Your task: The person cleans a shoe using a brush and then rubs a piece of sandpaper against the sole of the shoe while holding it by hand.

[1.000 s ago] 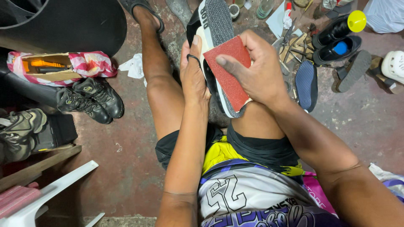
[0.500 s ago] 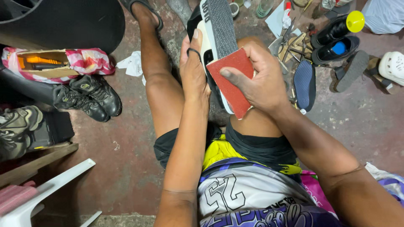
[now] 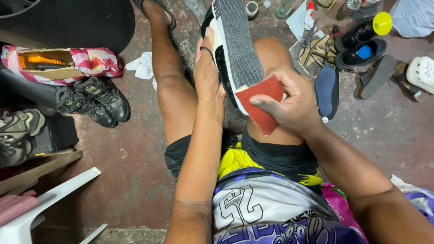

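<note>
Black-and-white sneaker with grey textured sole (image 3: 235, 49) lies sole-up on our right knee. Left hand (image 3: 207, 68) grips its side; right hand (image 3: 294, 106) pinches red sandpaper sheet (image 3: 260, 101) at heel. We press flat, short even strokes, shoe braced.

Two hands: the left hand (image 3: 207, 74) and the right hand (image 3: 296, 106). One sneaker (image 3: 235, 49), sole up, and one red sheet of sandpaper (image 3: 260, 101). Two black boots (image 3: 92, 99) lie as a pair on the floor. One striped bag (image 3: 90, 63). One crumpled white cloth (image 3: 143, 67). One loose dark insole (image 3: 327, 90). One white clog (image 3: 420, 72). Two black shoes (image 3: 359, 43) stand side by side, one capped by a yellow ball (image 3: 382, 22). One white plastic chair (image 3: 49, 203).
</note>
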